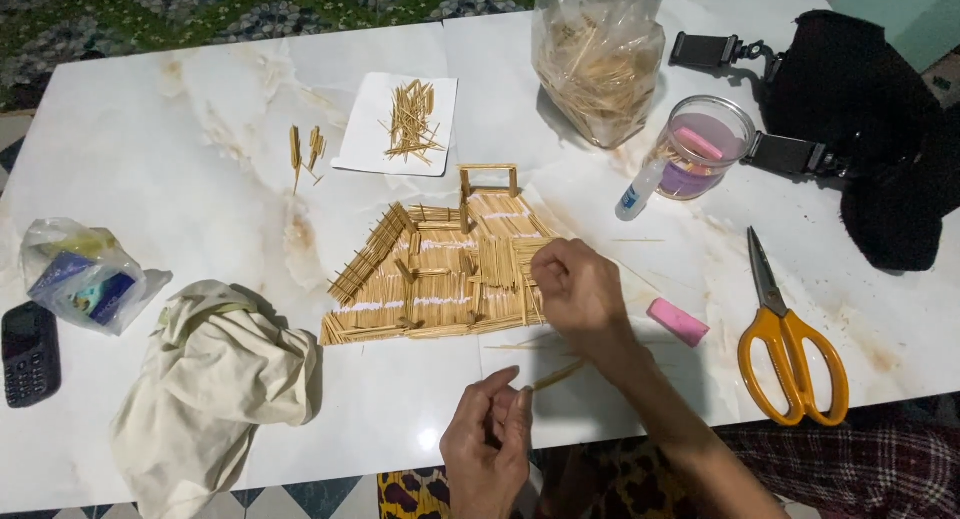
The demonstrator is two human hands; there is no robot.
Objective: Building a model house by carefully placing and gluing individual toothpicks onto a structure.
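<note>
Our right hand (580,294) presses sticks onto the mostly built flat toothpick house panel (440,274) mid-frame, left hand (488,434) fingers pinching spare thin wooden sticks (558,376); right edge unfinished.

Bright overhead light glares off the glossy white table (200,129); focus sharp, shadows soft and short.

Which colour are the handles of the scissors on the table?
Orange-yellow handles on the scissors, clearest in the head view.
</note>
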